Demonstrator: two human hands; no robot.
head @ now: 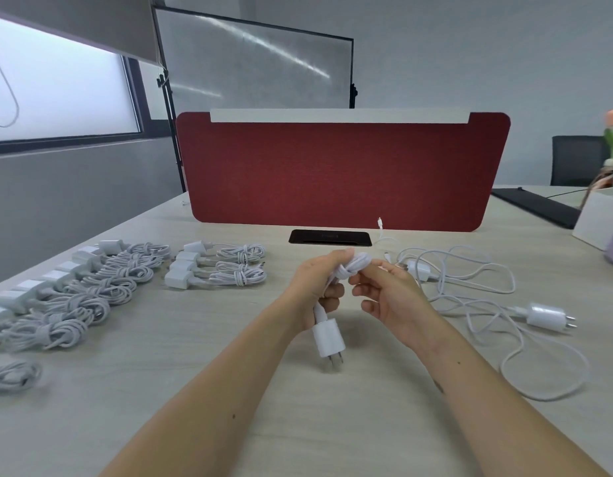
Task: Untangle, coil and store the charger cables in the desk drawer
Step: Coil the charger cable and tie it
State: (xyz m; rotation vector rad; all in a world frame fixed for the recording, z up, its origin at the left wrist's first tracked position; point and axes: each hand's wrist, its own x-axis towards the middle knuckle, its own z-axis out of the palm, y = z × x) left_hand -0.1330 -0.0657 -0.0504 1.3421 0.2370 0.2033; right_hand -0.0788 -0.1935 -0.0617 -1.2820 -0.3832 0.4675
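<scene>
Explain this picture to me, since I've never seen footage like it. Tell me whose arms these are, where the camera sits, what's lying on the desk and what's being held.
There is no machine here. A single camera worn on a person's head looks down at their two bare arms. The left hand grips a bundled white charger cable, and its plug block hangs below the fist with the prongs pointing down. The right hand pinches the top of that bundle, apparently finishing the wrap. On the pale desk, coiled chargers lie in rows on the left. Loose chargers sprawl on the right, not yet coiled. A red divider panel stands behind.
</scene>
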